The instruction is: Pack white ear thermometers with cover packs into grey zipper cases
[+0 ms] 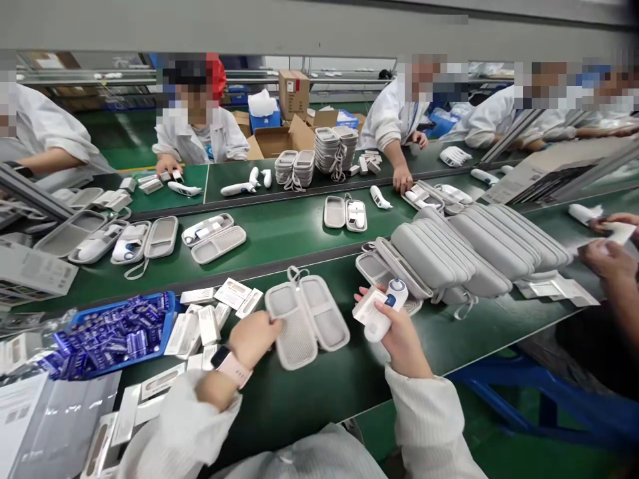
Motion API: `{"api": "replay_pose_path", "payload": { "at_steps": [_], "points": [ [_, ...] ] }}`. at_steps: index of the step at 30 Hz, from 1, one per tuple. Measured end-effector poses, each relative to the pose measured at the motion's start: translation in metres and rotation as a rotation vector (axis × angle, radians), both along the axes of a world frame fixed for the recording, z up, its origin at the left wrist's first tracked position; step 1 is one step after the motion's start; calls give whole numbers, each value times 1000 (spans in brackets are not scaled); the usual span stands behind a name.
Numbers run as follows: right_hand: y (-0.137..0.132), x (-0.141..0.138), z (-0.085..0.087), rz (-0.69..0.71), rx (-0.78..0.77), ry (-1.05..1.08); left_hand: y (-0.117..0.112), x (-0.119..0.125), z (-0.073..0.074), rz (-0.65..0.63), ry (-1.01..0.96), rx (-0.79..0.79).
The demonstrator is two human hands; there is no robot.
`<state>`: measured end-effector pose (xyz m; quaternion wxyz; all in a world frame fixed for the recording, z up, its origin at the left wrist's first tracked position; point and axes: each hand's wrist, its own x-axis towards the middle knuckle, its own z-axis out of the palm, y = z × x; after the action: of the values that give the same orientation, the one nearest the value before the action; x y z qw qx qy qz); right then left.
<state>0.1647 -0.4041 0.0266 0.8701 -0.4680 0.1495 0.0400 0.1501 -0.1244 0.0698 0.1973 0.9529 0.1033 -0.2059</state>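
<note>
An open grey zip case (327,316) lies flat on the green work surface in front of me, mesh pocket on the left half, wrist loop at the far end. At its left edge is my left hand (253,338), fingers closed on the rim; the fingertips are partly hidden. My right hand (397,332), raised just right of the case, is closed around a white handheld thermometer (379,326) with a blue button. In the same grip is a small white box (368,306), pressed against the thermometer.
Small white boxes (200,326) and a blue tray of batteries (172,332) stand left. Stacked grey cases (434,249) fill the right. Beyond a ledge, a green belt (279,233) carries open cases. Co-workers (200,133) sit opposite; another person's hands (612,256) are at far right.
</note>
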Motion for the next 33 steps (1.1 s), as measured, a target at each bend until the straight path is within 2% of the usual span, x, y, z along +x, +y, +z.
{"api": "replay_pose_path", "payload": {
  "at_steps": [2,3,4,5,7,9,11,13,15,17,21,24,27,30,33],
  "points": [
    [14,-8,4,73,40,-3,16,-19,10,68,-58,116],
    [25,-14,7,128,65,-14,18,-28,14,79,-132,128],
    [38,-19,10,189,88,-28,16,-35,18,62,-213,71],
    [52,-25,13,250,108,-41,11,-41,20,19,-269,-70],
    [77,-34,19,343,132,-54,-5,-49,19,-55,-248,-529],
    [96,-38,21,361,124,-51,-19,-52,11,9,-98,-969],
    [105,-39,20,326,82,-47,-26,-53,-1,157,-31,-1205],
    [110,-40,15,245,4,-27,-27,-55,-11,269,-114,-1266],
    [115,-43,11,152,-53,-5,-26,-58,-18,333,-224,-1207],
    [121,-47,9,109,-40,-4,-26,-62,-19,339,-273,-1096],
    [128,-56,8,129,32,9,-28,-69,-12,190,-322,-840],
    [117,-52,9,148,15,67,-24,-67,-6,34,-351,-674],
    [100,-31,9,40,-55,46,-19,-52,-10,-137,-426,-494],
    [95,4,0,-109,-189,-52,-21,-30,-26,-236,-517,-286],
    [105,36,-17,-82,-279,-79,-28,-16,-44,-267,-536,-232]
  ]
}}
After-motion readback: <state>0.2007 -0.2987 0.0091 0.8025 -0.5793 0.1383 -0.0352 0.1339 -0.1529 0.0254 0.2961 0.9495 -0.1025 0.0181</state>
